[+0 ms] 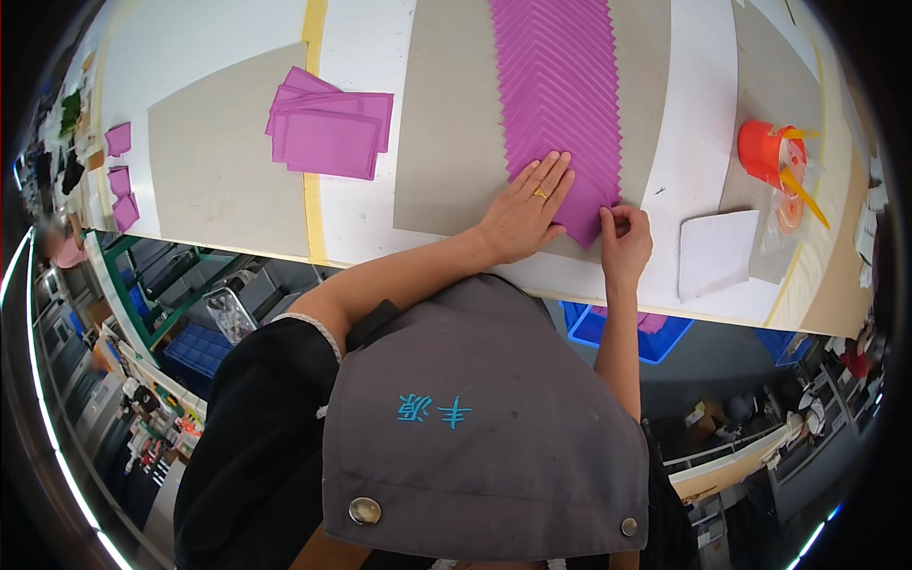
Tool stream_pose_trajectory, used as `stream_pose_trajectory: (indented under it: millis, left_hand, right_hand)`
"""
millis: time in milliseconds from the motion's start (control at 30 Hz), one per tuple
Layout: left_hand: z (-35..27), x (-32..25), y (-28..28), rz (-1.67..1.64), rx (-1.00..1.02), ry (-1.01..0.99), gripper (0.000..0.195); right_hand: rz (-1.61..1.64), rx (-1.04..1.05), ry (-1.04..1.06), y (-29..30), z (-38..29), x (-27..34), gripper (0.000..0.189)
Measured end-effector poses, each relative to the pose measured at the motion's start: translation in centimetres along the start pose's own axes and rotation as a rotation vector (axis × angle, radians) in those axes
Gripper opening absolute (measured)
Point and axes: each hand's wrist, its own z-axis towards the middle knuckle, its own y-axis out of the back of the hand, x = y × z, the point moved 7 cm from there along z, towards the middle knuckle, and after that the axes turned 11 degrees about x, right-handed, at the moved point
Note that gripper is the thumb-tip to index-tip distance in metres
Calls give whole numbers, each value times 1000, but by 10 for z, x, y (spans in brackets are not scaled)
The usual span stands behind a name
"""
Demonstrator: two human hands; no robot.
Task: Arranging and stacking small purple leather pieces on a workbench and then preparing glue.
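Note:
A long row of overlapping magenta fabric pieces runs away from me, their corners making zigzag edges down both sides. My left hand lies flat on the nearest piece, fingers extended and a yellow ring on one finger. At that piece's right corner, the thumb and forefinger of my right hand are pinched together on the fabric edge. The nearest magenta piece points one corner towards me, partly covered by my left hand. Beneath the row is a grey-beige sheet on the white table.
A loose stack of magenta pieces lies to the left, over yellow tape. Smaller magenta pieces are farther left. On the right are a white card and an orange-red container with yellow-handled tools. A blue crate stands below the table edge.

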Motion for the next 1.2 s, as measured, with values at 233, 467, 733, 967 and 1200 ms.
stream_pose_trajectory:
  millis: [233, 467, 733, 967, 1200]
  left_hand:
    - [-1, 0, 1, -1, -9, -14, 81]
    - [-23, 29, 20, -185, -178, 7, 71]
    - [-202, 213, 126, 146, -444, 1144, 83]
    - [-223, 227, 148, -149, -506, 1185, 87]
    - [-260, 253, 147, -617, -872, 1038, 38]
  right_hand:
    - [-301, 14, 337, -10, -16, 41, 33]
    - [-287, 18, 305, -20, -18, 33, 32]
    - [-240, 86, 180, -19, -16, 35, 31]
    - [-320, 16, 347, -15, -14, 39, 33]
    - [-302, 8, 320, -17, -23, 61, 36]
